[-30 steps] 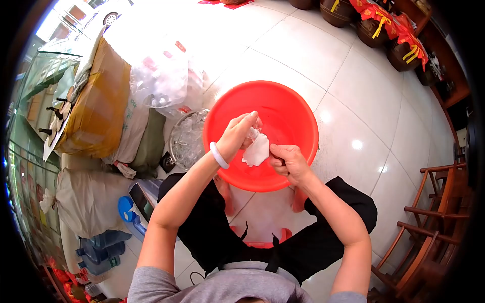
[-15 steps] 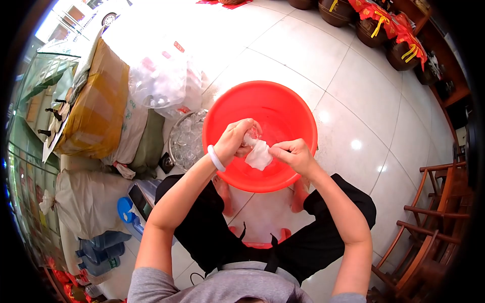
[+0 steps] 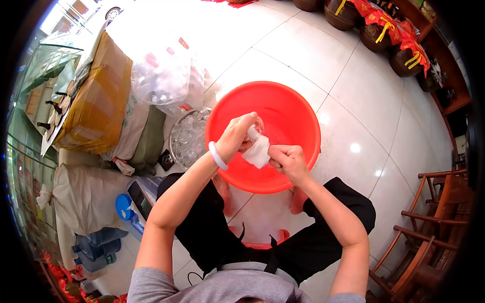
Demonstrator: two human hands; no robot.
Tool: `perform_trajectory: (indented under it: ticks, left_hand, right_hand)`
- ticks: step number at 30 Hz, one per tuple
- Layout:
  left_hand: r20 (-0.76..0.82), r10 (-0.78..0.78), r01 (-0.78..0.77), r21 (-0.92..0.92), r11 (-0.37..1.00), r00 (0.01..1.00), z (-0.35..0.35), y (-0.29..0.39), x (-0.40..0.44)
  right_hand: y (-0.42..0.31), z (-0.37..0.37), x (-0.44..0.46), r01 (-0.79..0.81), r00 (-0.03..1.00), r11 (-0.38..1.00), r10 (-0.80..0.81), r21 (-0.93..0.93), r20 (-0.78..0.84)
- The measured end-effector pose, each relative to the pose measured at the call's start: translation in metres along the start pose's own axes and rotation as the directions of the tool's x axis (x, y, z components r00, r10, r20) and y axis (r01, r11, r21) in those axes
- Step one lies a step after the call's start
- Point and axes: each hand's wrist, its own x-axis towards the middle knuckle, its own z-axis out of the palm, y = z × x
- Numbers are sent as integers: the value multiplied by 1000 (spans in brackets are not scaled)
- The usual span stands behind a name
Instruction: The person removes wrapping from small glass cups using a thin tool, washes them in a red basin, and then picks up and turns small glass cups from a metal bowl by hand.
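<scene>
Seen from above, a seated person in a grey shirt and black trousers leans over a round red tub (image 3: 293, 116), which stands on a floor (image 3: 364, 121) of large, pale, glossy tiles. Bright reflections shine on the tiles to the right.

Both hands are above the tub. The left hand (image 3: 237, 134), with a white bracelet (image 3: 217, 155) at the wrist, has its fingers curled around a small clear object (image 3: 259, 124), mostly hidden by the grip. A white cloth (image 3: 258, 152) hangs between the hands, touching the clear object; the right hand (image 3: 289, 161) pinches its edge between thumb and fingers.

Just left of the tub, clear glassware (image 3: 189, 137) fills a round bowl (image 3: 171, 146) on the floor. Behind it stands a translucent plastic bag (image 3: 161, 78). Further left are a big taped cardboard box (image 3: 96, 96), a pale sack (image 3: 83, 202) tied at one end, a round blue lid (image 3: 123, 207) near the person's knee, and bluish plastic bottles (image 3: 98, 247). A glass-sided case (image 3: 35, 156) runs along the left edge, and a car wheel (image 3: 112, 13) shows outside at upper left.

At upper right, dark round jars (image 3: 375, 39) wear red cloth covers tied with yellow ribbon. Brown wooden chairs (image 3: 437, 220) stand at lower right.
</scene>
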Motion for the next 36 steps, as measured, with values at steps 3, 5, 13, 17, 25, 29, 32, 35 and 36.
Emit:
perform_trajectory:
  ticks: [3, 5, 13, 17, 25, 29, 32, 35, 36]
  left_hand:
    - [48, -98, 99, -19, 995, 994, -6, -6, 0]
    - [75, -175, 177, -21, 984, 982, -9, -12, 2]
    - [393, 8, 37, -106, 994, 920, -19, -5, 2]
    - [464, 127, -116, -52, 992, 877, -17, 6, 0]
    - [114, -275, 224, 334, 916, 955, -16, -5, 5]
    - [63, -424, 361, 424, 831, 903, -19, -9, 11]
    - [264, -142, 165, -68, 984, 954, -20, -10, 2]
    - [464, 17, -38, 36, 999, 885, -27, -1, -1]
    - [468, 37, -20, -41, 999, 883, -26, -2, -1]
  right_hand:
    - [0, -12, 6, 458, 882, 779, -459, -428, 109]
    - [-13, -25, 9, 544, 723, 56, -538, -837, 433]
    - [-20, -23, 0, 182, 982, 940, -158, -290, 104]
    - [-32, -24, -3, -69, 992, 995, 76, -67, 105]
    - [-19, -30, 9, 465, 860, 451, -433, -762, 268]
    - [-15, -31, 4, 390, 903, 471, -361, -791, 231]
    - [-15, -37, 6, 135, 989, 900, -100, -413, 104]
    - [-26, -37, 3, -79, 995, 971, 92, -224, 49]
    - [-30, -34, 1, -101, 993, 974, 112, -204, 45]
